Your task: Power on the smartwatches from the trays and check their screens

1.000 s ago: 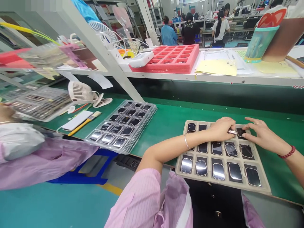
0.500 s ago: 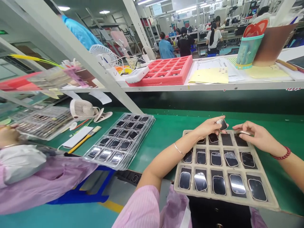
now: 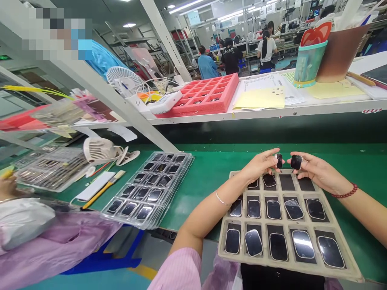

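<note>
Over the far edge of the tray [image 3: 352,269], your left hand [image 3: 262,164] is pinching one watch [image 3: 279,161], your right hand [image 3: 317,172] is holding a second watch [image 3: 296,162]; more watches [image 3: 273,210] are lying inside it.

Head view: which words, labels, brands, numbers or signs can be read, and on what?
None reads clearly.
Black T-shirt: white lettering on the back, too small.
White printed sheet: print too small.
Brown cup: faint marks on its side, illegible.
Yellow paper: small dark marks, illegible.

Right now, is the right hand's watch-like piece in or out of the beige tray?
Out: the right hand holds the piece clear of the beige tray.
</note>
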`<action>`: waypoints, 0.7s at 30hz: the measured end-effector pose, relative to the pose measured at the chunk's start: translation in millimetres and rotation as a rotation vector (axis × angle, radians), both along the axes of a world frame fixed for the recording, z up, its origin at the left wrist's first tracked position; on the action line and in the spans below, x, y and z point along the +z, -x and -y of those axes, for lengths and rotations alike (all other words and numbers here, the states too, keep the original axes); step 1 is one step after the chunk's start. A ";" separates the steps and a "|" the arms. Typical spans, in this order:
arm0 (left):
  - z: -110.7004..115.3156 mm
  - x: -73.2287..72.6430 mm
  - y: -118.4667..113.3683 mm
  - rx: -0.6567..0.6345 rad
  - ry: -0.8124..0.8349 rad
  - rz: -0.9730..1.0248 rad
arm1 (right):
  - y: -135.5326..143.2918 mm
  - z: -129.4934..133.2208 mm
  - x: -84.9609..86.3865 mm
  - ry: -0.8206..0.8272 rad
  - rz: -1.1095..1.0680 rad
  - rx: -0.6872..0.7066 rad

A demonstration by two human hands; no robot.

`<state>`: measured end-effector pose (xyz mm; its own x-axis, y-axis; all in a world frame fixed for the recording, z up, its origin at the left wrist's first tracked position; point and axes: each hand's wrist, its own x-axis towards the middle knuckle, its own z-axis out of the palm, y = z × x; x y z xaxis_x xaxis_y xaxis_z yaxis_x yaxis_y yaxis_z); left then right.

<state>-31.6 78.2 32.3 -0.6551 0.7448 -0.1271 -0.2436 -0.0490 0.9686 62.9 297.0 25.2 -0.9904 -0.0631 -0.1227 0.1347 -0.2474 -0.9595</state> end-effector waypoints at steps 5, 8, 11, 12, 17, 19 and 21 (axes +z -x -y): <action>0.2 1.7 -2.3 -0.039 0.028 -0.030 | 0.0 1.4 -6.7 -0.148 -0.062 0.014; -0.6 3.8 -4.7 -0.032 0.051 -0.005 | 0.1 3.1 -8.8 -0.170 -0.063 0.002; -1.4 6.1 -6.3 -0.011 0.086 -0.030 | -1.3 6.3 -8.4 -0.192 -0.077 -0.014; -1.5 6.7 -6.7 -0.007 0.106 -0.046 | -2.0 7.6 -7.6 -0.212 -0.081 -0.012; -1.7 6.5 -8.9 -0.021 0.180 -0.090 | -4.1 14.5 -1.5 -0.353 -0.122 -0.019; -1.9 5.8 -9.3 -0.028 0.190 -0.100 | -4.5 16.4 0.7 -0.366 -0.140 -0.022; -2.2 6.0 -9.6 -0.027 0.196 -0.110 | -4.9 17.4 2.2 -0.366 -0.147 -0.016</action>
